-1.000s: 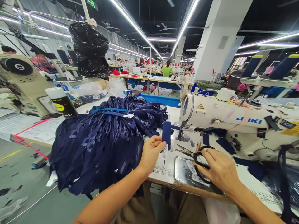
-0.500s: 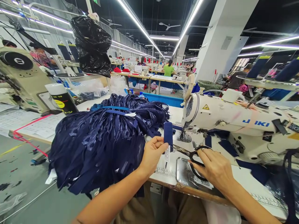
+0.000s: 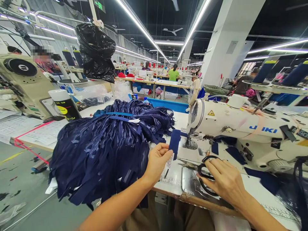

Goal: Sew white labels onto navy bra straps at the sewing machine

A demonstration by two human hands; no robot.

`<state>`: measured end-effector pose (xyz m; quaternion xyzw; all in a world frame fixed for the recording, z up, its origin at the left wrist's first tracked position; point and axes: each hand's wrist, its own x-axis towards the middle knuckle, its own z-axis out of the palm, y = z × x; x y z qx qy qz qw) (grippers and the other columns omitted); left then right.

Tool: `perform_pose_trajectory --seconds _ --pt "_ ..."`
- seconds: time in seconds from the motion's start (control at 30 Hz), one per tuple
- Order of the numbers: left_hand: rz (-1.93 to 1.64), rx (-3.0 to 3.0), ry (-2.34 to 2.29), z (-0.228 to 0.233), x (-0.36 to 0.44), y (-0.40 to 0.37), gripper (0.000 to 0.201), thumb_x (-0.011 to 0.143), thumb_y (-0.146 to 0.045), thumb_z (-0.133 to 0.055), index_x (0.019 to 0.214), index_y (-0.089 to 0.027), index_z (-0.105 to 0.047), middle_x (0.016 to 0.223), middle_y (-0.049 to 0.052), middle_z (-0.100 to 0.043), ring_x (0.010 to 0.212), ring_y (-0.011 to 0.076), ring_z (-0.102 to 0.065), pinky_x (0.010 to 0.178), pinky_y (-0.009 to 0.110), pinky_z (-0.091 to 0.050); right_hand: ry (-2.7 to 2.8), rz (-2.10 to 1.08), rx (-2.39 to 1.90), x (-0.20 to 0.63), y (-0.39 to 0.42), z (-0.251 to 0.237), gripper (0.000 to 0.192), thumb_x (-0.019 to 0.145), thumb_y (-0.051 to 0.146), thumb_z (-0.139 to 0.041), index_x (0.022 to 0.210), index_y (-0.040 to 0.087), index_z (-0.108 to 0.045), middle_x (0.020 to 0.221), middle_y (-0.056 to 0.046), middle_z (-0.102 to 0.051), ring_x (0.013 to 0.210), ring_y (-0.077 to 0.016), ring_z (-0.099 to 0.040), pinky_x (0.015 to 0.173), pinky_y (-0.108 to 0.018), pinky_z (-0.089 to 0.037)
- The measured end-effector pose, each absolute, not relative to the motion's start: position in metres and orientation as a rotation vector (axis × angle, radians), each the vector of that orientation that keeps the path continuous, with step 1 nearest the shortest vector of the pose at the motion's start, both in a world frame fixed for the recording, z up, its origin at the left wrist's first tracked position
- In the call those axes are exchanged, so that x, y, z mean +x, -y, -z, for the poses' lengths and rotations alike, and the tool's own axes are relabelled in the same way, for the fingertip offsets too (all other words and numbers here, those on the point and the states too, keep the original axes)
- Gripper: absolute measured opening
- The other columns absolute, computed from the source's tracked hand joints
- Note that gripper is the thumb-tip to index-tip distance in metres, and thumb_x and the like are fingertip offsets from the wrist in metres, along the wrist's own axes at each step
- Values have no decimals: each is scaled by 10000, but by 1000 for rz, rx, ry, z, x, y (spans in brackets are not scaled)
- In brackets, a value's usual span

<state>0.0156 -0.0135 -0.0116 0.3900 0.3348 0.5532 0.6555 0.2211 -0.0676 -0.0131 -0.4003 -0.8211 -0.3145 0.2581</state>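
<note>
One JUKI sewing machine. Left of it: left hand pinches one navy fabric strip, one white label, partly legible "lege". Before it: right hand grips one pair of scissors.

Bright white light reaches me from long strip lights overhead, set against a nearly black ceiling. It glares off the metal plate in front of me and glints sharply across the black plastic bag. The navy pile looks dark, its lower folds sunk in shadow. The blades of my scissors are blurred. Toward the edges the wide view stretches and slants the thread spools; the far room is soft, and a pixelated patch sits at upper left.
</note>
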Motion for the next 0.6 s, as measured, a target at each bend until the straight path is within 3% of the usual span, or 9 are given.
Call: perform_pose_trajectory --seconds 0.4,0.53,0.6 --pt "-1279 908 -721 7 17 17 292 614 -241 -675 824 -152 -493 584 -33 -592 524 74 -530 559 192 -394 2113 990 -1260 222 61 22 297 826 385 -474 790 109 -579 702 -80 -595 587 -162 -482 577 -287 -329" --pt "-1318 977 -728 2 14 20 349 683 -223 -598 982 -189 -423 623 -43 -581 555 105 -571 601 230 -421 2139 873 -1343 239 64 29 310 837 406 -433 760 145 -583 640 -46 -598 506 -149 -503 517 -271 -342" --pt "-1338 1027 -748 1 11 20 298 709 -223 -558 967 -198 -412 647 -42 -576 550 105 -573 604 235 -418 2145 785 -1543 260 70 37 348 828 458 -397 748 180 -590 617 -38 -612 475 -164 -529 458 -269 -337"
